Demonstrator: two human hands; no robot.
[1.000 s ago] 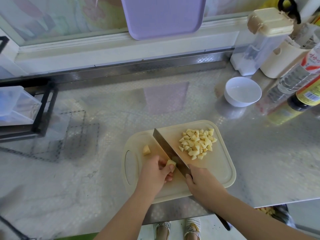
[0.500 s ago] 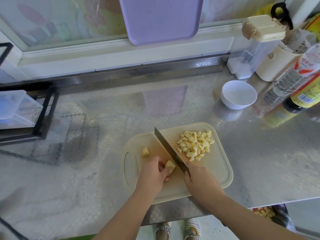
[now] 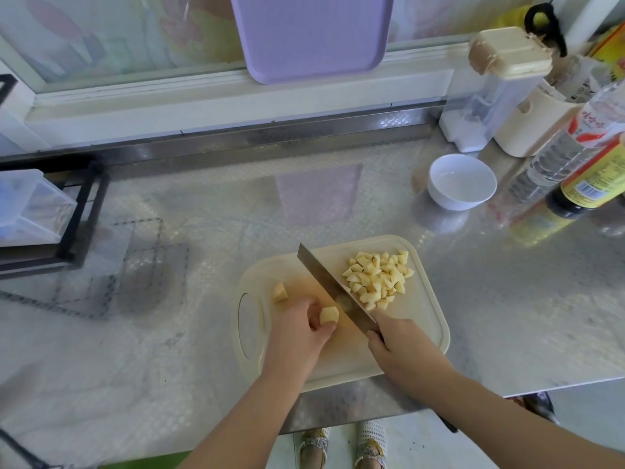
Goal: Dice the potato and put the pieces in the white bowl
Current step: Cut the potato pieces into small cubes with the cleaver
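A cream cutting board (image 3: 422, 340) lies near the counter's front edge. My left hand (image 3: 301, 333) pinches a small potato chunk (image 3: 328, 315) on the board. My right hand (image 3: 399, 346) grips the handle of a cleaver (image 3: 333, 286), whose blade slants up and left just right of the chunk. A pile of diced potato (image 3: 377, 279) lies to the right of the blade. One loose potato piece (image 3: 280, 292) sits at the board's left. The white bowl (image 3: 461, 181) stands empty at the back right.
Bottles (image 3: 575, 154) and a cream-lidded container (image 3: 490, 93) crowd the right back corner. A black rack with a clear box (image 3: 30, 211) stands at the left. A purple tray (image 3: 311, 35) leans against the window. The steel counter's front edge (image 3: 558, 384) runs beneath my arms.
The cleaver blade has shifted slightly and my left hand has adjusted its hold on the chunk, which now shows more. The view has drifted a little.
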